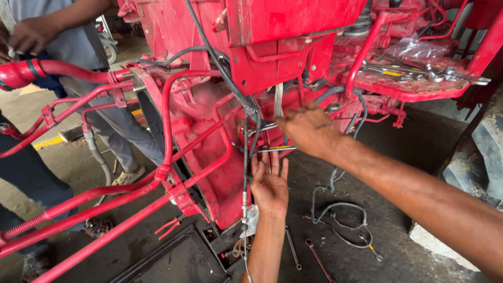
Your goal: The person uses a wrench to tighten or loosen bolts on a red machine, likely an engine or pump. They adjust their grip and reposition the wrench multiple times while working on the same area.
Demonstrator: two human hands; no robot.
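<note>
Left of the red housing (209, 157), I see red pipes (105, 199) and a bystander in grey trousers (123, 133). My left hand (270, 183) lies flat against the housing's lower right edge, fingers spread upward, holding nothing. Just above it, a thin silver spanner (272, 149) with a yellow band lies level beside black cables (246, 136). My right hand (306, 128) pinches the spanner's far end. Right of the housing, more spanners (419, 71) rest on a red ledge (414, 89).

Even daylight, soft shadows under machine, sharp centre, wide-angle bending at edges
</note>
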